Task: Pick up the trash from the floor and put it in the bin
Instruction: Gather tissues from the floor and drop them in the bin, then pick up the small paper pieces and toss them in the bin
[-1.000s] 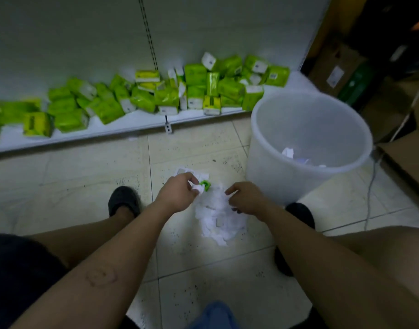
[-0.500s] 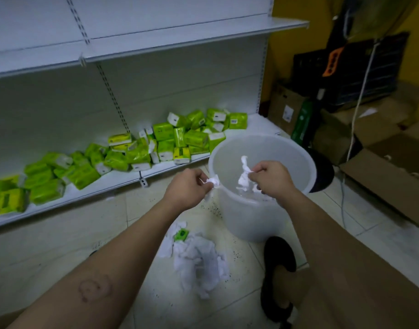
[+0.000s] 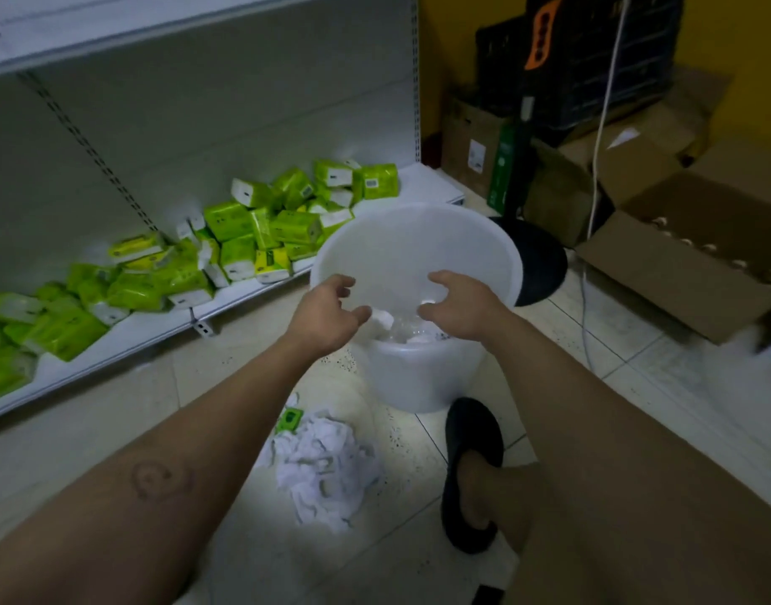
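Note:
A translucent white bin (image 3: pixel 418 229) stands on the tiled floor in front of me. Both hands hover over its near rim with fingers spread: my left hand (image 3: pixel 327 312) at the left, my right hand (image 3: pixel 455 305) at the right, neither holding anything. White paper scraps (image 3: pixel 383 318) lie inside the bin below the hands. On the floor before the bin lies a heap of crumpled white paper (image 3: pixel 322 469) with a small green wrapper (image 3: pixel 289 419) at its far edge.
A low white shelf (image 3: pixel 156 325) at the left carries several green tissue packs (image 3: pixel 252 229). My black shoe (image 3: pixel 473 469) is right of the heap. Cardboard boxes (image 3: pixel 689 251), a black round base (image 3: pixel 540 259) and a hanging white cable (image 3: pixel 597 168) stand at the right.
Both hands rose from the floor heap with paper pinched in their fingers, moved over the bin and opened; the pieces now lie in the bin.

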A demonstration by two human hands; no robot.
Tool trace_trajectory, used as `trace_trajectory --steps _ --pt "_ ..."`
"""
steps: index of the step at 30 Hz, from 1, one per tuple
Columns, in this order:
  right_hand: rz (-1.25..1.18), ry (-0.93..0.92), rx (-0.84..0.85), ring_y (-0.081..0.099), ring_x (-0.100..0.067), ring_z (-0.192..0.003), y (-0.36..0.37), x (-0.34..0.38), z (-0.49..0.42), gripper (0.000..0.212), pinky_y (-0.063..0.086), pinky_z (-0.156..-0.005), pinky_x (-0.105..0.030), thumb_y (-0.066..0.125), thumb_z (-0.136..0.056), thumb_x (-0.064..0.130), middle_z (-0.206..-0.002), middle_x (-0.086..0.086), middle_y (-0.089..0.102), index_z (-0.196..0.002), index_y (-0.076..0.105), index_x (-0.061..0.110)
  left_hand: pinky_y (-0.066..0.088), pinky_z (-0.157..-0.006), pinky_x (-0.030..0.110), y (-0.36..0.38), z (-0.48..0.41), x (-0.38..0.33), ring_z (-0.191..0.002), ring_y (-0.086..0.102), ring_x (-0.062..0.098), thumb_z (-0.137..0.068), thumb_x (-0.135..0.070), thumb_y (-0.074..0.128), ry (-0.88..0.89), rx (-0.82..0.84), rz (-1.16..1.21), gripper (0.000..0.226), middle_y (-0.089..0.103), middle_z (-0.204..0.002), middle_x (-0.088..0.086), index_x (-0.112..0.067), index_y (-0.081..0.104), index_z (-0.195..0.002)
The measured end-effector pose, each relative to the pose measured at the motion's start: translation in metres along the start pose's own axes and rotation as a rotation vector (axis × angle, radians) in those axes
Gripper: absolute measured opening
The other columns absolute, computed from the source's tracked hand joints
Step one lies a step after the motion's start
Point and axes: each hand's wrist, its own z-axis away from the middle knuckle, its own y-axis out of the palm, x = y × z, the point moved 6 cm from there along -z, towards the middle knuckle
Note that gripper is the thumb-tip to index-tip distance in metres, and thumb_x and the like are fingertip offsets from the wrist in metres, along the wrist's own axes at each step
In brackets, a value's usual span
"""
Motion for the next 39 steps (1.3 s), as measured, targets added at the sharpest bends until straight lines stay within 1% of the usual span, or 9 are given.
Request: trace_trajectory --steps 6,12,19,23,27,30,33,36,39 --pt "0.097 -0.095 0.042 0.044 -0.024 -0.13 0.015 0.02 0.022 0.064 0.035 -0.102 -0.027 0.066 -0.083 0.03 -0.143 -0.008 0.047 -0.141 0.041 0.018 0.045 -0.096 0.031 0.0 0.031 0.029 -0.114 0.058 0.023 -0.082 -0.035 0.068 0.029 0.061 -0.155 0.051 0.062 -0.127 0.004 -0.017 0.055 -0.128" --pt "0.186 -0.153 0.117 0.055 -0.025 -0.115 0.073 0.037 0.059 0.05 0.042 -0.096 -0.032 0.065 -0.083 0.029 -0.131 -0.008 0.056 -0.131 0.053 0.018 0.044 -0.098 0.032 -0.008 0.073 0.084 -0.118 0.055 0.022 -0.085 -0.036 0.066 -0.071 0.122 -0.171 0.046 0.06 -0.128 0.002 -0.02 0.056 -0.126" --pt "0.542 -0.221 0.483 0.046 -0.029 -0.125 0.18 0.023 0.091 0.053 0.039 -0.099 -0.037 0.054 -0.09 0.036 -0.14 -0.01 0.041 -0.139 0.039 0.023 0.041 -0.091 0.027 0.006 0.117 0.161 -0.118 0.056 0.024 -0.087 -0.036 0.064 -0.211 0.263 -0.131 0.051 0.057 -0.134 0.008 -0.013 0.052 -0.131" --pt "0.547 -0.095 0.556 0.041 -0.026 -0.13 0.196 0.0 0.078 0.055 0.036 -0.101 -0.031 0.054 -0.091 0.037 -0.147 -0.009 0.037 -0.141 0.038 0.02 0.043 -0.095 0.03 0.019 0.125 0.21 -0.119 0.055 0.024 -0.086 -0.039 0.063 -0.309 0.336 -0.137 0.052 0.055 -0.135 0.009 -0.017 0.051 -0.132" --pt "0.494 0.101 0.579 0.038 -0.026 -0.134 0.211 -0.029 0.056 0.057 0.033 -0.106 -0.03 0.055 -0.091 0.036 -0.15 -0.01 0.035 -0.141 0.042 0.012 0.043 -0.089 0.028 0.041 0.123 0.251 -0.117 0.055 0.026 -0.087 -0.04 0.063 -0.371 0.406 -0.142 0.049 0.055 -0.134 0.01 -0.019 0.054 -0.129" --pt "0.397 0.203 0.548 0.052 -0.032 -0.119 0.241 -0.051 0.045 0.047 0.041 -0.098 -0.034 0.055 -0.09 0.028 -0.134 -0.021 0.053 -0.125 0.056 -0.003 0.043 -0.081 0.026 0.064 0.119 0.276 -0.11 0.058 0.026 -0.085 -0.038 0.065 -0.397 0.459 -0.136 0.048 0.057 -0.13 0.012 -0.018 0.056 -0.127" --pt "0.337 0.278 0.584 0.055 -0.029 -0.114 0.288 -0.077 0.041 0.042 0.043 -0.093 -0.031 0.057 -0.088 0.03 -0.129 -0.014 0.057 -0.121 0.06 0.004 0.046 -0.091 0.032 0.086 0.104 0.298 -0.116 0.056 0.029 -0.084 -0.033 0.066 -0.406 0.473 -0.104 0.058 0.052 -0.134 0.015 -0.016 0.047 -0.136" --pt "0.2 0.373 0.503 0.057 -0.022 -0.1 0.326 -0.099 0.028 0.037 0.042 -0.082 -0.027 0.059 -0.088 0.029 -0.125 -0.011 0.059 -0.12 0.057 0.011 0.045 -0.099 0.04 0.104 0.082 0.318 -0.123 0.05 0.035 -0.084 -0.026 0.064 -0.411 0.423 -0.065 0.07 0.048 -0.135 0.018 -0.015 0.031 -0.144" --pt "0.144 0.437 0.427 0.057 -0.019 -0.087 0.354 -0.116 0.013 0.028 0.039 -0.073 -0.023 0.059 -0.087 0.027 -0.115 -0.009 0.065 -0.111 0.06 0.012 0.046 -0.098 0.047 0.122 0.058 0.334 -0.12 0.048 0.038 -0.084 -0.026 0.062 -0.356 0.381 -0.167 0.067 0.048 -0.131 0.019 -0.021 0.033 -0.143"
